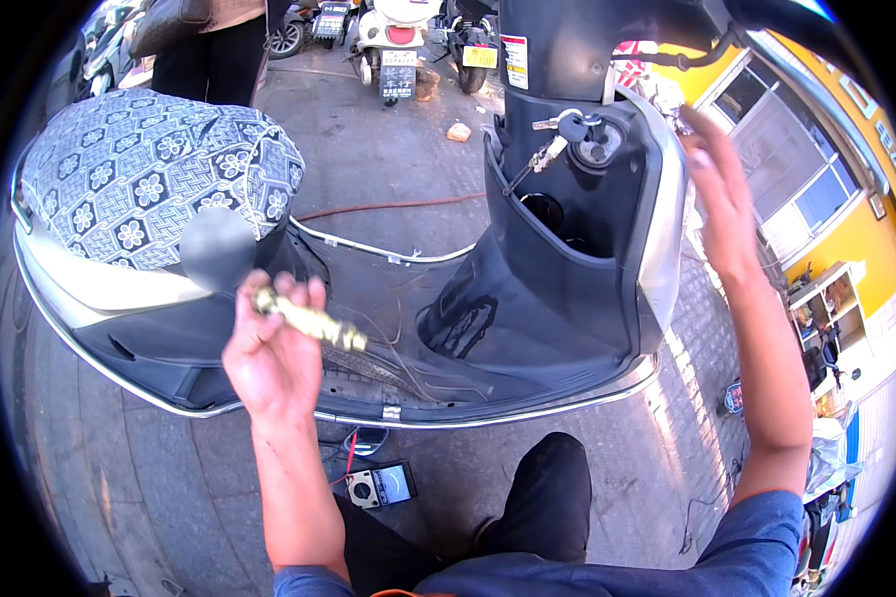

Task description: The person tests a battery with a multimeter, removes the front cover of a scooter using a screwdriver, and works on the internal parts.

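Observation:
My left hand [277,363], palm up, grips a short brass-coloured rod-shaped piece [314,321]. The piece is blurred, so I cannot tell its exact kind. It is held above the near side of the scooter's footboard [358,284], beside the patterned seat cover [139,164]. My right hand [722,199] is raised by the outer edge of the scooter's front panel [657,219], fingers stretched upward and nothing visible in them. I cannot tell whether it touches the panel. A bunch of keys [558,141] hangs at the ignition lock [597,149]. Thin loose wires [398,338] lie over the footboard.
On the ground below the scooter lies a multimeter [380,486] with a red lead [351,453]. A person in dark trousers [209,65] stands behind the seat. Parked scooters [398,40] line the back. A white shelf [831,313] stands by a yellow wall [876,298] at right.

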